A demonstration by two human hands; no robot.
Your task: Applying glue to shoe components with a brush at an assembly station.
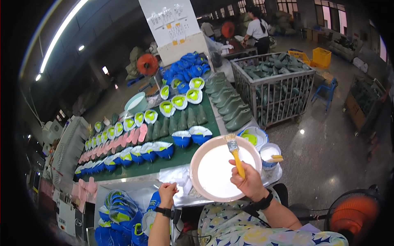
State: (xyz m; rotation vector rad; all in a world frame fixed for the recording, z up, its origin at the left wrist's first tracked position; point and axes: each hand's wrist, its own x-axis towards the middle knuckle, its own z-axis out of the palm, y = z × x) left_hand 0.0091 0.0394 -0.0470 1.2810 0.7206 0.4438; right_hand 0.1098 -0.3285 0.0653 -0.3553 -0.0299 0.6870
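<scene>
My right hand (248, 180) grips the yellow handle of a paintbrush (234, 155), bristles up and pointing away from me. The brush is over a round pinkish basin (195, 178) of white liquid (213, 170). To the left of the basin, my left hand (167, 194) is closed beside a white cloth (174, 175); whatever its curled fingers may hold is hidden. Just left of that hand lies a blue shoe upper (153, 201). At the basin's right stand a small tub of white liquid (269, 153) with a brush (276, 158) across its rim, and a blue-and-white upper (254, 136).
Rows of blue uppers (163, 151), pink insoles (143, 133) and green shoe lasts (182, 119) cover the green bench (180, 160). A metal cage (283, 82) of lasts stands beyond. An orange fan (355, 213) is at lower right; a person (256, 30) stands far back.
</scene>
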